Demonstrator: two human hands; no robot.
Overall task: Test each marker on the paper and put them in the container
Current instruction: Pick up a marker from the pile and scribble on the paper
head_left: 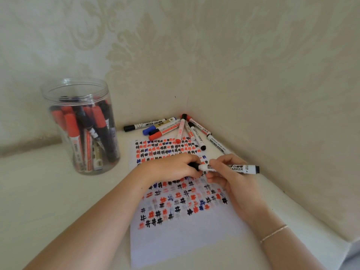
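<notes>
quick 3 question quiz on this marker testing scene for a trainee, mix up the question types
1. True or false: the clear container stands on the paper.
2. Which hand grips the barrel of the whiteboard marker? A) left hand B) right hand C) neither
3. Fill in: the loose markers lie on the table in the ______ where the two walls meet.

Key
1. False: it stands on the table to the left of the paper.
2. B: the right hand holds the barrel, while the left hand grips the black cap at its tip.
3. corner
</notes>
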